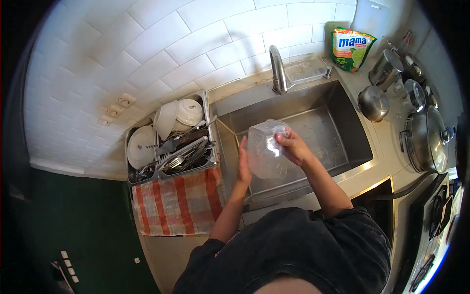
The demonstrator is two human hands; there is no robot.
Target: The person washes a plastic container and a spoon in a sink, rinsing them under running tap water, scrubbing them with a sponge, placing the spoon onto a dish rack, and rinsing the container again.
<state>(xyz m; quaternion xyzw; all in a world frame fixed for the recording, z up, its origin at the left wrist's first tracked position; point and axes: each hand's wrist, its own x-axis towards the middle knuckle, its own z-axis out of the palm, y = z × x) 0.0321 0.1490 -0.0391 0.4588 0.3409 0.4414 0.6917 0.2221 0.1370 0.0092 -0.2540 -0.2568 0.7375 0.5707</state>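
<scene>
A clear plastic container (264,159) is held up over the steel sink (338,125), tilted, with light glinting off its side. My right hand (295,148) grips its right edge, thumb toward the near face. Against its left side lies my left hand (244,164), fingers stretched upward along the wall and partly hidden. The two hands hold the container between them. Behind it stands the curved metal faucet (278,71); whether water runs cannot be made out.
At the left, a steel dish rack (209,105) holds white bowls (189,112) and cutlery beside a red-striped cloth (176,206). Right of the sink stand a green detergent pouch (351,51), a small metal pot (373,104), a large lidded pot (425,139) and a stove (426,235).
</scene>
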